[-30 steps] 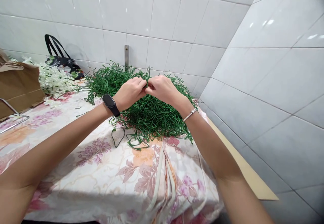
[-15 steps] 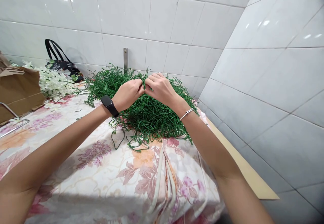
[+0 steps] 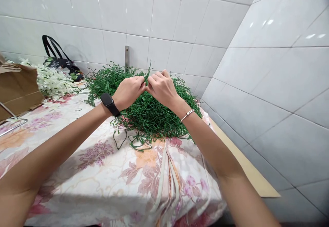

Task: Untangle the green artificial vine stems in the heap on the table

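A big heap of green artificial stems (image 3: 151, 117) lies on a table covered with a floral cloth (image 3: 108, 175). Both my hands hover over the top of the heap, fingertips meeting. My left hand (image 3: 128, 91), with a black band on the wrist, is closed in a pinch on a thin green stem. My right hand (image 3: 161, 88), with a silver bracelet, pinches the same stem from the other side. The stem's end pokes up between the two hands.
White artificial flowers (image 3: 52, 81) lie at the back left beside a dark floral bag (image 3: 61, 64) with black handles. A brown cardboard box (image 3: 15, 90) and a metal wire frame (image 3: 11, 117) sit at the left edge. White tiled walls close in behind and on the right.
Both hands have lifted slightly over the heap while staying pinched together on the stem. The view has shifted a little.
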Demonstrator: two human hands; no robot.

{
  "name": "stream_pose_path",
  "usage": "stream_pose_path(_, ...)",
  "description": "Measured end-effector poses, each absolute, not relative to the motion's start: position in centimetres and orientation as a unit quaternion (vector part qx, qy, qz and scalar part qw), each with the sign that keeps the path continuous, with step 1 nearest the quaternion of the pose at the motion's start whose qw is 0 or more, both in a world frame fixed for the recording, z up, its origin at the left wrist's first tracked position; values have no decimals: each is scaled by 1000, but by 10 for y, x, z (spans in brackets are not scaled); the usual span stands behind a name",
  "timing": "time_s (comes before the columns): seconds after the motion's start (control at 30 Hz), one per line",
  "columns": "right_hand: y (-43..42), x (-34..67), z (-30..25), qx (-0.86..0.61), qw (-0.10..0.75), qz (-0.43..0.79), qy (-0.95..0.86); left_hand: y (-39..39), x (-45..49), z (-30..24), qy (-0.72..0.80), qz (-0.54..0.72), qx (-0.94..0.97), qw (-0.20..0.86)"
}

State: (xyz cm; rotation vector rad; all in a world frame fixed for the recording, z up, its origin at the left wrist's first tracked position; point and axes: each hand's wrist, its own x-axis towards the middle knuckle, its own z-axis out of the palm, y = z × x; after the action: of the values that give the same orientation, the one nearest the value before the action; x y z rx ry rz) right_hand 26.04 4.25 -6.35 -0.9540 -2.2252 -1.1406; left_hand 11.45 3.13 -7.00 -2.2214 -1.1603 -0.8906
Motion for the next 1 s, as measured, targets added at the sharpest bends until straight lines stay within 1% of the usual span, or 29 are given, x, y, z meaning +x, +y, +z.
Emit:
stream_pose_path(0.07,43,258,-64,-342,233,-412,-812,31,115,-71,-424,-328,-810,238)
stream_pose_path(0.13,47,263,-61,-351,255,-402,-806,29,116,-74,-431,-335,-804,234)
stream_pose_path(0.27,62,304,-45,-452,386,-334,-731,18,121,-85,-420,-329,-820,205)
stream_pose_path(0.3,65,318,-40,-463,402,-310,-726,15,121,-86,-405,-334,-829,192)
stream_pose_path(0.4,71,354,-30,-477,420,-229,-737,12,116,-84,-364,-391,-835,129)
stream_pose_path(0.5,69,362,-28,-482,446,-137,-742,14,107,-77,-349,-449,-822,27)
stream_pose_path(0.57,65,354,-30,-475,443,-95,-754,18,101,-75,-328,-472,-816,-60)
stream_pose_path(0.67,57,336,-33,-458,416,-64,-783,23,96,-78,-289,-489,-800,-191)
stream_pose_path(0.77,51,322,-35,-434,385,-50,-813,28,94,-85,-270,-512,-764,-286)
stream_pose_path(0.87,47,315,-36,-413,363,-48,-834,32,93,-88,-259,-535,-731,-335)
stream_pose_path(1.0,47,310,-38,-400,351,-61,-844,34,90,-86,-254,-560,-702,-360)
